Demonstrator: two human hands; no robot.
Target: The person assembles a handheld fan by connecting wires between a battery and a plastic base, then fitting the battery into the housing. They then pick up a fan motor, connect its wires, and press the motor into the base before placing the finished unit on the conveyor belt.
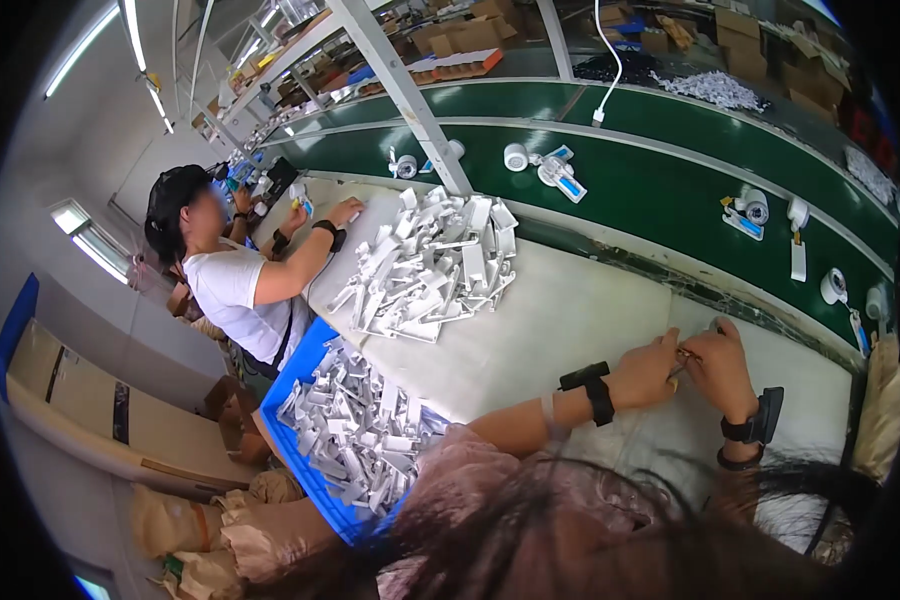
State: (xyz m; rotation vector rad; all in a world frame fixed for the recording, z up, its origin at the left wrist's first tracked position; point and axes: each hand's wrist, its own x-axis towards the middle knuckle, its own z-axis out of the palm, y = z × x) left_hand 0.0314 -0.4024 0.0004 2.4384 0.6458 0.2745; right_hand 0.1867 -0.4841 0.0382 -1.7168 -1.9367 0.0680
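Note:
My left hand (644,374) and my right hand (720,366) meet over the pale worktop (580,300), at its right part. The fingers of both are closed and pressed together around something small, with a dark metallic glint between them. Its kind is hidden by my fingers. A bit of grey shows at the top of my right hand. Dark bands sit on both my wrists. To the left, apart from my hands, lies a heap of white plastic parts (438,262).
A blue bin (288,440) of similar white parts stands left of me. Beyond the worktop runs a green conveyor belt (660,200) carrying white round assemblies (560,175). A grey post (400,95) rises behind the heap. A co-worker (235,270) works at the far left. A white cable (610,75) hangs overhead.

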